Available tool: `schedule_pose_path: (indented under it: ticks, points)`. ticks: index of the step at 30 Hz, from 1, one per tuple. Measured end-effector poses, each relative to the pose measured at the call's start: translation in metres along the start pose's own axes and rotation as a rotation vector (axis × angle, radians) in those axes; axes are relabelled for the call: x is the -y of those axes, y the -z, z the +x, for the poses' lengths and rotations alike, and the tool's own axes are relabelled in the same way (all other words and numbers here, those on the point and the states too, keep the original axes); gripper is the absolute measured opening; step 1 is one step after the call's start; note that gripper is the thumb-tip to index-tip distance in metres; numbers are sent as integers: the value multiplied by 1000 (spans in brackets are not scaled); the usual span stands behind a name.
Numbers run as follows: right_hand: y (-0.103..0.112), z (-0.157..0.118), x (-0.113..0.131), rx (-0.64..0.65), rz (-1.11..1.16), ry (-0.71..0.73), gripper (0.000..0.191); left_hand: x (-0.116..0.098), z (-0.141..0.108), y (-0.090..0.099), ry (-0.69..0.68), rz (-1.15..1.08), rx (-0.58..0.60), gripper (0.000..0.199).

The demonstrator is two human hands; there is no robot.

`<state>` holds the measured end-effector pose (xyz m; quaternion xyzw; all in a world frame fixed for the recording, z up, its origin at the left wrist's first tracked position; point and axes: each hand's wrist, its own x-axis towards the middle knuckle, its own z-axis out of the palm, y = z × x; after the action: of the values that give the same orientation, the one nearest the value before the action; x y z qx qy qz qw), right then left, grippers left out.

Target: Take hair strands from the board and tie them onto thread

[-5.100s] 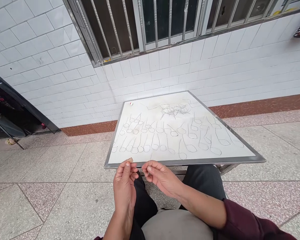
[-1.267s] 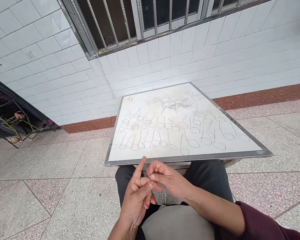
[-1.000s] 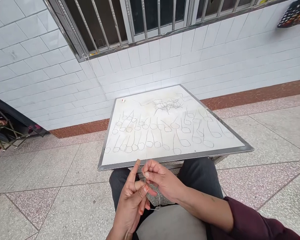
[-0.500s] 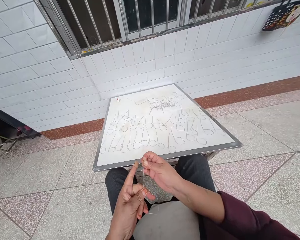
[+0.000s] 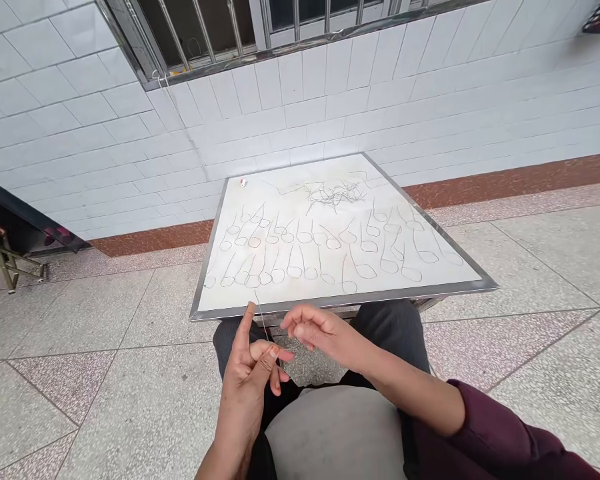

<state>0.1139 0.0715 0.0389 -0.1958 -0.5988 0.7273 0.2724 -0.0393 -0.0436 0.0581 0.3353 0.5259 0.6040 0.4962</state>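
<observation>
A thin wire [image 5: 261,315] rises from my left hand [image 5: 250,373], pinched between thumb and fingers while the index finger points up. Its upper end stands in front of the table's near edge; the lower part is hard to make out against my lap. Just to the right, my right hand [image 5: 327,337] hovers with its fingers loosely bent and apart, and no wire shows in it. Beyond both hands, several wires bent into a loop with a straight tail [image 5: 365,271] lie in rows on the white table [image 5: 300,305].
A tangle of wires [image 5: 336,193] lies toward the back of the table, and a small white-and-red object [image 5: 243,183] is by its far left corner. A tiled wall [image 5: 290,127] with a barred window stands behind. My knees are under the near edge.
My right hand has let go of the wire's upper end and its fingers have opened. The wire stays in my left hand, its free end now leaning left. The view has shifted slightly.
</observation>
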Motion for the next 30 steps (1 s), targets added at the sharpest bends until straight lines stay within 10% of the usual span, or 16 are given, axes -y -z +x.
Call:
schedule_pose_path:
  ticks: [15,30]
  points:
    - [-12,2,-8,272,104,-37,26,-4,6,6,215,-22,91,101]
    - [-7,8,-9,-55,243,-118,15,0,4,3,131,-253,192,77]
